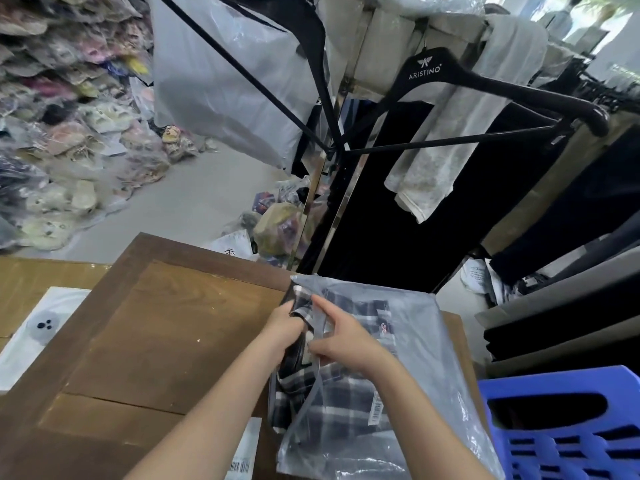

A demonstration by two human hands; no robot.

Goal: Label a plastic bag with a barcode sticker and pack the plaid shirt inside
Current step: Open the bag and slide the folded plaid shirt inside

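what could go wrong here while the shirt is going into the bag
The plaid shirt is bunched at the plastic bag opening where both hands grip, so it may end up packed creased. The left hand could stretch or tear the thin film. The bag overhangs the table edge and could slide off.

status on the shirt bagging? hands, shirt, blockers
Left hand gripping plaid shirt at the bag mouth; right hand pinching plastic bag edge. Shirt mostly inside bag. Barcode sticker on bag. Nothing in the way.
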